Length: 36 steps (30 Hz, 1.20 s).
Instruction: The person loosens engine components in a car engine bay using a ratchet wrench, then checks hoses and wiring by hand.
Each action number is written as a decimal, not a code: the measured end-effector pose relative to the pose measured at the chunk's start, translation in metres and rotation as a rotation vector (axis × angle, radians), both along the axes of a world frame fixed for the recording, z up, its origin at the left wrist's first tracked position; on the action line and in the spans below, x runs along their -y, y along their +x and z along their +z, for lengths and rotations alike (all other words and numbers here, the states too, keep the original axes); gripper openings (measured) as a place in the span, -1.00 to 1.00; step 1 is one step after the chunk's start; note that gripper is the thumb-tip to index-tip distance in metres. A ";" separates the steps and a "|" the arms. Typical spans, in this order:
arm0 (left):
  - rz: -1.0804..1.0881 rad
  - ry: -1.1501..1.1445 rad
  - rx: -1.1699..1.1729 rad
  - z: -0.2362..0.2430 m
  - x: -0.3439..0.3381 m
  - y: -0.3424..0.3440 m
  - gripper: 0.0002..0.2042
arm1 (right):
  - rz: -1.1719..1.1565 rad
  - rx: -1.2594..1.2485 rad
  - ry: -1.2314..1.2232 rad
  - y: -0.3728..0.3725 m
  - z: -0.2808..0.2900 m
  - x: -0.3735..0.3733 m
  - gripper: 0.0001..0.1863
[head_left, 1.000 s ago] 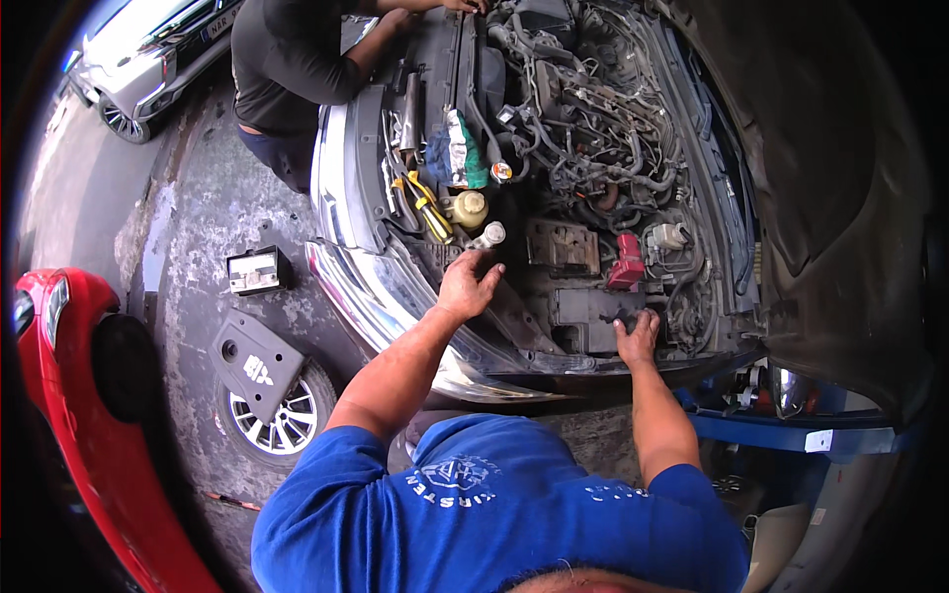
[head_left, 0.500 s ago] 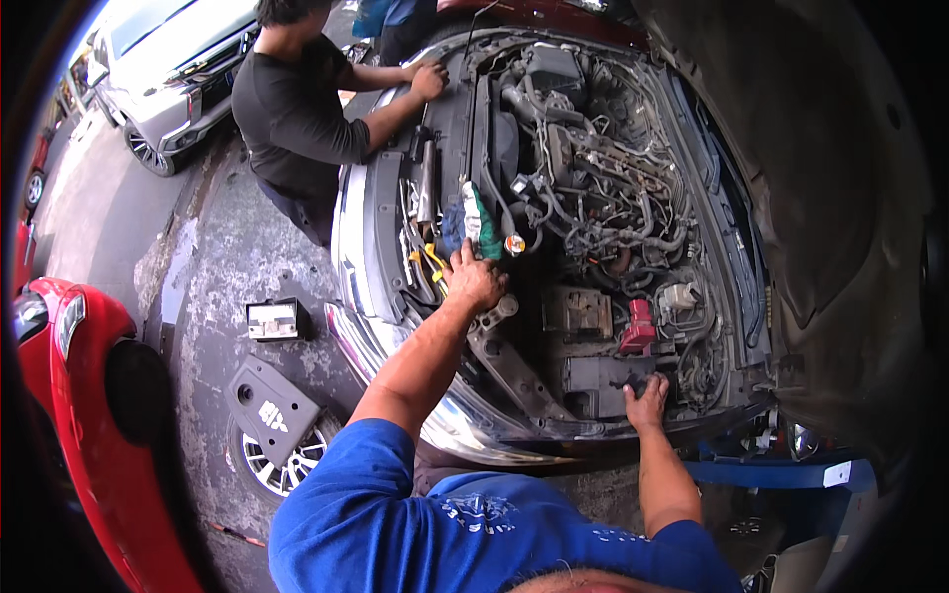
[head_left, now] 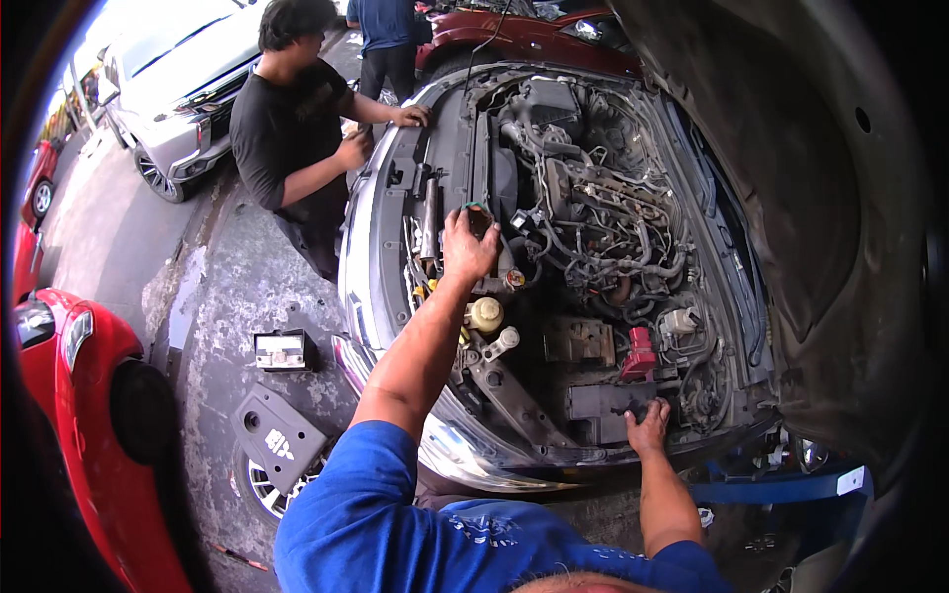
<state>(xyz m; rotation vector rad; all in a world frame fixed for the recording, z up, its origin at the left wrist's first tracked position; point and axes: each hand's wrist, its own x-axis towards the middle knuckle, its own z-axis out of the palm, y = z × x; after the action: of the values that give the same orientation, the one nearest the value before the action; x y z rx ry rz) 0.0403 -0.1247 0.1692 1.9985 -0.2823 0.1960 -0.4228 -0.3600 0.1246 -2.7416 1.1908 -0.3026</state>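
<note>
My left hand reaches up over the front edge of the engine bay, fingers curled round a dark, green-edged item that it mostly covers. A metal cylinder lies left of it; yellow-handled tools partly show below, beside a cream reservoir and a white-capped filler neck. My right hand rests with fingers apart at the right end of a black box in the near part of the bay, below a red terminal cover and right of the battery tray.
A co-worker in black leans at the car's front; another person stands behind. The raised hood borders the right. A battery, plastic engine cover and wheel lie on the floor. A red car stands left.
My left hand has moved up from the filler neck past the reservoir to the green cloth, now mostly hidden. My right hand stays at the black box. The co-worker has shifted their hands and lifted their head.
</note>
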 end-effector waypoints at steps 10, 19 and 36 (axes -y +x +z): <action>-0.248 0.088 0.100 0.000 -0.008 0.003 -0.40 | -0.016 0.013 0.029 -0.004 0.002 -0.003 -0.41; -0.080 -0.009 0.158 -0.093 -0.108 -0.137 -0.58 | 0.012 0.024 0.001 0.005 0.000 -0.001 -0.40; 0.817 0.184 -0.908 -0.251 -0.289 -0.186 -0.45 | -0.023 -0.004 0.008 -0.009 -0.005 0.000 -0.42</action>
<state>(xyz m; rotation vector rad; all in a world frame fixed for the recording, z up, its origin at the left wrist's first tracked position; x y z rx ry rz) -0.1455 0.1640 -0.0820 2.0653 1.1297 -0.2479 -0.4316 -0.3597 0.1200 -2.7249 1.2220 -0.2939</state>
